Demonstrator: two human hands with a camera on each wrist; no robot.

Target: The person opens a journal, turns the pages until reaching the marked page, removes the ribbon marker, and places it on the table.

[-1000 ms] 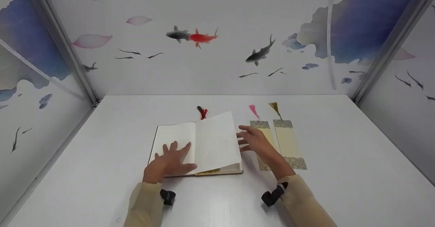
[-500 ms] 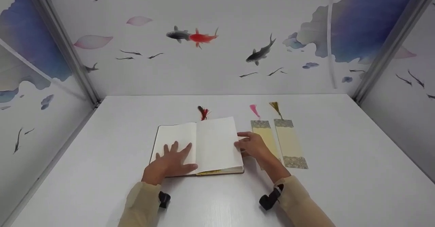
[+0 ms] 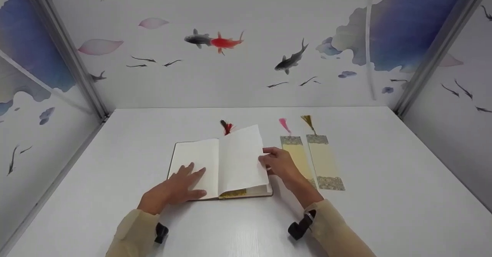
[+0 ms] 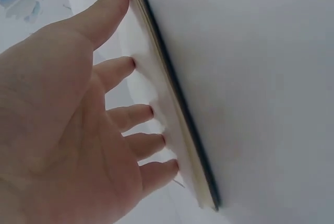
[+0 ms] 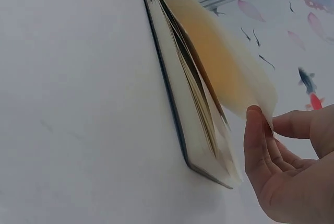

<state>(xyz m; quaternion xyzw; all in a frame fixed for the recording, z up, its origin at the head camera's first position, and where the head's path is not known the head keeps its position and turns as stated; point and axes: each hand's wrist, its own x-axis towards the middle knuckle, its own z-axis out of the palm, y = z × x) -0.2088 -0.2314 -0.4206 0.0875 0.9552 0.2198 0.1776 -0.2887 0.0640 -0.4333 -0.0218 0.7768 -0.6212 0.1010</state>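
An open notebook [image 3: 191,154] with blank white pages and a dark cover lies on the table. My left hand [image 3: 175,187] rests on its left page with fingers spread; in the left wrist view the fingertips [image 4: 146,112] press the paper beside the book's edge. At the right side, my right hand [image 3: 282,166] pinches the outer edge of a page [image 3: 242,161] between thumb and fingers. The right wrist view shows that raised page [image 5: 224,62] curving up off the others. Under it, a patterned gold strip [image 3: 235,192] peeks out, and a dark and red tassel [image 3: 227,127] sticks out past the top.
Right of the notebook lie two cream bookmarks with patterned ends: one [image 3: 296,157] with a pink tassel [image 3: 284,125], partly behind my right hand, the other [image 3: 324,161] with a gold-brown tassel [image 3: 308,123]. White panels [image 3: 230,84] painted with fish surround the table [image 3: 384,211].
My right hand has closed on the page's edge, and the page, lower half a second ago, is lifted higher, baring more of the gold strip. My left hand has slid left and slightly toward me.
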